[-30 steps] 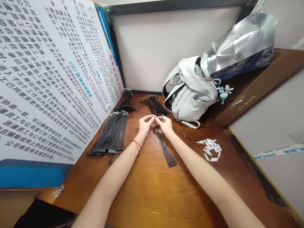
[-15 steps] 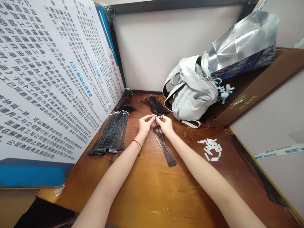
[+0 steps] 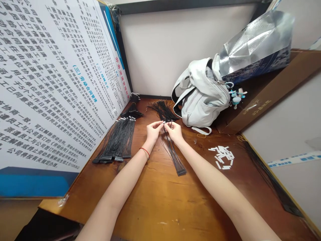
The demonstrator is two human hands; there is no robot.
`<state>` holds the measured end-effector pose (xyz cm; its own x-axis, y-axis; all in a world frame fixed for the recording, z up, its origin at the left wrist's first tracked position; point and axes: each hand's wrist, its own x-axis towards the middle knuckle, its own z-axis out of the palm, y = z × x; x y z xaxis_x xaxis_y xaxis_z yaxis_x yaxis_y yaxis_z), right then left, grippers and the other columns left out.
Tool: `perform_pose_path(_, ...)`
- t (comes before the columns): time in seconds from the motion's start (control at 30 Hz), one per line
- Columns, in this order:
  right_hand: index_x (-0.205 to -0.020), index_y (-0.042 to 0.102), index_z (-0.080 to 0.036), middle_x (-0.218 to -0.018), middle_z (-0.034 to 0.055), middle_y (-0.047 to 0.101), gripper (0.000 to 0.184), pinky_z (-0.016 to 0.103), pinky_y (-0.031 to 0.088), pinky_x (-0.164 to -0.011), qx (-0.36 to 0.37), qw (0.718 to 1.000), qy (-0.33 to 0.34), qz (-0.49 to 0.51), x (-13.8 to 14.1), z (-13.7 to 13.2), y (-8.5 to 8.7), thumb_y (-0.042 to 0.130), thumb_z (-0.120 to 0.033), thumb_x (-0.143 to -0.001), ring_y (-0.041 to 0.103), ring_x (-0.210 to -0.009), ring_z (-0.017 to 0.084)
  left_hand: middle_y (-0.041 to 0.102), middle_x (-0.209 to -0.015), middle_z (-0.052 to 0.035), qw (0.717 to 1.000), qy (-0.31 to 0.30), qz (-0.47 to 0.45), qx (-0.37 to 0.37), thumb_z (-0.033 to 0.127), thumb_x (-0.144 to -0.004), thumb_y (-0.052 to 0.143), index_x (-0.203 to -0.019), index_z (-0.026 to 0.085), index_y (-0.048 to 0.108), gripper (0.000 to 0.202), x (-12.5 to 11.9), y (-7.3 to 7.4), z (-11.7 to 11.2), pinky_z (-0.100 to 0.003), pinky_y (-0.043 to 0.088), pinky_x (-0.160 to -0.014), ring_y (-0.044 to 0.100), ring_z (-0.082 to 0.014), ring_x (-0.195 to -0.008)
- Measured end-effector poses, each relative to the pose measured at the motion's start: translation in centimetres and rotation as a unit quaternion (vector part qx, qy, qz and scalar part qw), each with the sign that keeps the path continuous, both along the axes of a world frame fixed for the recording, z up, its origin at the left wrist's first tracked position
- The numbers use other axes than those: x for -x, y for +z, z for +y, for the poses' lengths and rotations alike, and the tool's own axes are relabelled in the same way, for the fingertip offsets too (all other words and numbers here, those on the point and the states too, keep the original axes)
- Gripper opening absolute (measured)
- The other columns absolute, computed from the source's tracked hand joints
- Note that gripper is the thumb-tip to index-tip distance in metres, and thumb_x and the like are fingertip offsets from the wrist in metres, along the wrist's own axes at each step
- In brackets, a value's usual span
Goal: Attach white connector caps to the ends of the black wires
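Observation:
My left hand (image 3: 153,131) pinches a small white connector (image 3: 164,123) between thumb and fingertips. From the other side, my right hand (image 3: 174,131) is closed on a thin black wire at that same connector. The wire belongs to a black wire harness (image 3: 173,155) that fans toward me over the table and ends in a flat black connector (image 3: 182,171). Just behind my fingers lies a bundle of loose black wires (image 3: 162,109). Left of my hands rests a stack of black wire harnesses (image 3: 119,139) with white tips at the far end.
Loose white connectors (image 3: 222,156) lie to the right on the wooden table (image 3: 160,201). A white backpack (image 3: 203,93) leans at the back, beside a brown cardboard box (image 3: 271,93). Another tied wire bundle (image 3: 134,107) lies back left. A printed board (image 3: 62,83) stands on the left.

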<state>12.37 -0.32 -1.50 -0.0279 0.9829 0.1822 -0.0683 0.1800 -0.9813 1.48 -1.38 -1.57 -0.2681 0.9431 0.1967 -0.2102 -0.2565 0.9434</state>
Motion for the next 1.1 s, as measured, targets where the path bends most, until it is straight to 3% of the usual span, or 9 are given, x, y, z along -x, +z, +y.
perform_pose_path(0.43,-0.067,0.054,-0.016,-0.060,-0.0009,0.055,0.037,0.025,0.045,-0.060,-0.019,1.000,0.010,-0.011,-0.3,0.2,-0.2,0.066,-0.051,-0.064,0.051,-0.057,0.011,0.070,-0.084,-0.0095,0.998,-0.040,0.040,0.002,0.024,-0.060,0.072,-0.078,0.013,0.070,0.021,0.2,0.0,0.0,-0.036,0.047,-0.085,0.064,-0.0184,-0.079)
perform_pose_path(0.63,-0.074,0.056,-0.016,-0.071,0.0018,0.060,0.037,0.027,0.047,-0.068,-0.009,1.000,0.011,0.001,-0.3,-0.2,-0.2,0.067,-0.050,-0.063,0.056,-0.066,0.013,0.070,-0.083,-0.0086,0.999,-0.030,0.025,0.005,0.024,-0.059,0.073,-0.077,0.013,0.070,0.021,0.2,-0.1,0.1,-0.035,0.047,-0.084,0.064,-0.0178,-0.078)
perform_pose_path(0.73,-0.071,0.054,-0.017,-0.071,0.0012,0.059,0.033,0.027,0.047,-0.069,-0.014,1.000,0.010,-0.022,-0.8,-1.8,0.2,0.066,-0.047,-0.064,0.056,-0.067,0.013,0.070,-0.081,-0.0082,1.000,-0.004,0.009,0.006,0.022,-0.059,0.073,-0.076,0.013,0.069,0.020,0.2,-0.2,0.2,-0.034,0.047,-0.083,0.063,-0.0166,-0.077)
perform_pose_path(0.9,-0.072,0.053,-0.017,-0.063,-0.0003,0.057,0.029,0.026,0.047,-0.062,0.042,0.988,0.124,-0.086,-3.3,-6.8,1.1,0.064,-0.043,-0.068,0.054,-0.059,0.012,0.069,-0.079,-0.0078,0.999,0.032,-0.030,0.012,0.020,-0.058,0.072,-0.074,0.013,0.069,0.018,0.2,-0.2,0.3,-0.031,0.047,-0.080,0.062,-0.0152,-0.075)
perform_pose_path(1.1,-0.079,0.058,-0.016,-0.071,0.0017,0.058,0.024,0.026,0.048,-0.063,0.064,0.964,0.178,-0.187,-6.8,-11.6,2.4,0.063,-0.038,-0.073,0.057,-0.064,0.013,0.069,-0.078,-0.0068,0.997,0.042,-0.060,0.013,0.019,-0.057,0.071,-0.074,0.013,0.069,0.018,0.1,-0.3,0.4,-0.031,0.047,-0.080,0.062,-0.0145,-0.074)
